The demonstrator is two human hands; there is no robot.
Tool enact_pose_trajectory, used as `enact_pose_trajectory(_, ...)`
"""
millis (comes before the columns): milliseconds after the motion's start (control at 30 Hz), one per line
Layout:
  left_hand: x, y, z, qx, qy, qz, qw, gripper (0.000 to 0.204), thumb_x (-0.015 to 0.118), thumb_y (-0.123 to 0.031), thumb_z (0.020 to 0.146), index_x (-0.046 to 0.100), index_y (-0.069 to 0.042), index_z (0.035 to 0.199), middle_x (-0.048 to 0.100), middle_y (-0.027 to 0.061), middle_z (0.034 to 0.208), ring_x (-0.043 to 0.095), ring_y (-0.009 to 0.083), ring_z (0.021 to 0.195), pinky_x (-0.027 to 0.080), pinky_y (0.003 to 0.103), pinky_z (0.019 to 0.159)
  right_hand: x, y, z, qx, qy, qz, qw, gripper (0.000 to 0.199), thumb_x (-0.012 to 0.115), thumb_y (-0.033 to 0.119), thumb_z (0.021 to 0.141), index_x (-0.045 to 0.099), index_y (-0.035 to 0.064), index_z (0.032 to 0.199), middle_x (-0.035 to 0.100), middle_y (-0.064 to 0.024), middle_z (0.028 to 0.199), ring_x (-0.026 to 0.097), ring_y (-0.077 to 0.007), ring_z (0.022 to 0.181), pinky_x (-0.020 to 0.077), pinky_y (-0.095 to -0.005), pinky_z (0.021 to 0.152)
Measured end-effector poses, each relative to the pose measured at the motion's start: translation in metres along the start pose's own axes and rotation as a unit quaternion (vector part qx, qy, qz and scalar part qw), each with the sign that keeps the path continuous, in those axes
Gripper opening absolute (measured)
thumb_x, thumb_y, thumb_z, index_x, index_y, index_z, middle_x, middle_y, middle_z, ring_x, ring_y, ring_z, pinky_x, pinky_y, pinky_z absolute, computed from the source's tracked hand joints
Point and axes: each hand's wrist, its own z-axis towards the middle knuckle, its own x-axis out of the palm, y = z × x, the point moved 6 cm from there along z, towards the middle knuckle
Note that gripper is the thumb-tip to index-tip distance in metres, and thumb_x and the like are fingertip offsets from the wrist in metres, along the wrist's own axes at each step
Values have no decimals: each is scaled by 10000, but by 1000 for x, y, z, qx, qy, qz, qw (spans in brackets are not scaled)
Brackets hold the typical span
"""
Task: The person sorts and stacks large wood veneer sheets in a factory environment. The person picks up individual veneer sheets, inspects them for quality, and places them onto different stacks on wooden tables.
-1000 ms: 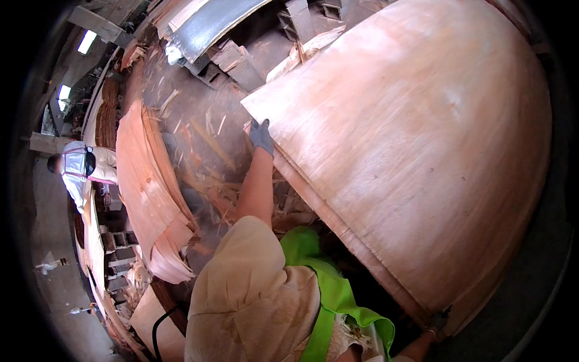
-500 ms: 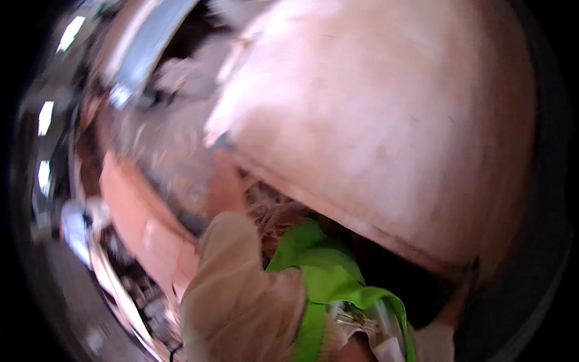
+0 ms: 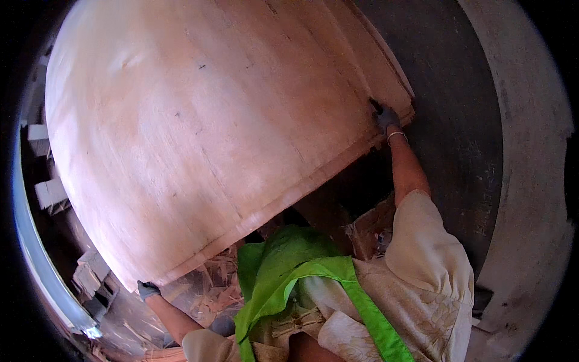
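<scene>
A large, thin sheet of pale wood veneer [image 3: 199, 139] spreads wide before me, its near edge running from lower left to upper right. My left hand [image 3: 147, 291], in a dark glove, grips the near left corner, its fingers partly hidden by the sheet. At the near right, my gloved right hand [image 3: 386, 117] holds the same edge, thumb on top and the other fingers out of sight. More layers of wood show along the right edge, beneath the top sheet. A green apron [image 3: 295, 265] hangs at my front, below the sheet's edge.
Wood scraps and shavings [image 3: 220, 289] litter the floor under the near edge. Pale blocks [image 3: 51, 193] stand along the left, beside a bluish metal rail [image 3: 45, 283]. A dark panel [image 3: 446, 120] with faint chalk marks lies to the right.
The view has swung, so the sheet now lies further left. Both hands still hold its near edge, the right now higher in view and the left lower.
</scene>
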Motion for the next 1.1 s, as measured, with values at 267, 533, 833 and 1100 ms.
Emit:
enact_pose_trajectory(267,-16,-6,-26,222,-515,136,816,232,559,-307,848,493,-169,674,463,-33,587,405,124,461,328,241,390,-11,-7,2,-59,-29,5,998,452,611,226,782,527,15,1173,549,-187,1173,491,-335,1120,386,-385,922)
enact_pose_trajectory(533,-29,-9,-80,278,-554,188,761,280,598,-368,804,581,-98,874,540,75,799,510,203,564,435,294,475,-3,1,21,-98,-14,64,993,427,531,288,838,536,24,1174,548,-154,1189,508,-283,1094,380,-368,925)
enact_pose_trajectory(833,349,267,39,138,-215,928,270,673,495,-409,837,294,-45,1366,148,201,1450,93,359,1345,43,481,1082,-20,-29,-85,-137,-135,167,967,451,513,294,869,438,7,1210,515,-211,1165,501,-337,1082,407,-399,877)
enact_pose_trajectory(1100,360,309,85,37,-148,957,248,634,350,-508,868,216,-199,1405,134,237,1439,148,399,1326,140,583,1021,-31,-114,-163,-42,48,59,996,428,488,273,886,423,56,1250,458,-188,1212,444,-313,1126,353,-407,947)
